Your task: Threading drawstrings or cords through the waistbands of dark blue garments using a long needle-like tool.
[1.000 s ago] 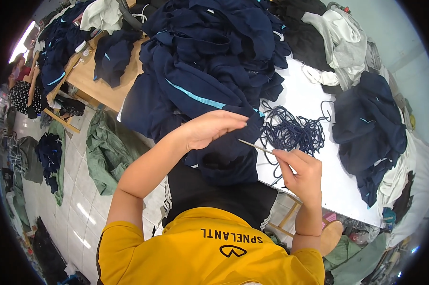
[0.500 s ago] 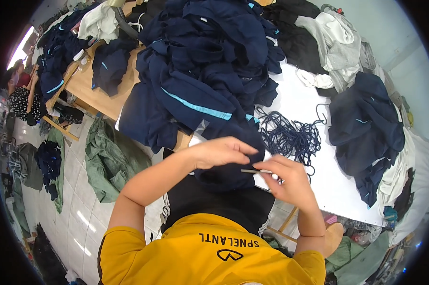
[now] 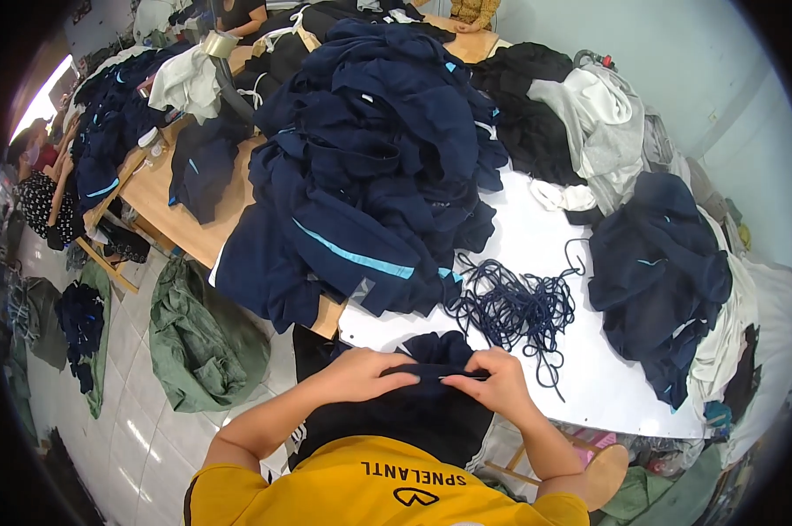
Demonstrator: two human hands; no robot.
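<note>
Both my hands grip the top edge of a dark navy garment point(image 3: 413, 412) that lies across my lap at the near edge of a white table point(image 3: 536, 237). My left hand point(image 3: 365, 375) pinches the fabric from the left. My right hand point(image 3: 499, 384) pinches it from the right, and a thin light tool shows between the two hands at the hem. A tangle of navy cords point(image 3: 512, 307) lies on the table just beyond my right hand.
A tall heap of navy garments with light blue stripes point(image 3: 370, 167) covers the table's middle. Another navy pile point(image 3: 659, 272) sits at right, grey and black clothes point(image 3: 589, 123) behind. A green bundle point(image 3: 199, 333) lies on the tiled floor at left, where a person point(image 3: 36, 184) sits.
My hands were apart above the garment, the right one holding a thin tool. They have come together and dropped onto the garment's top edge, closer to my body.
</note>
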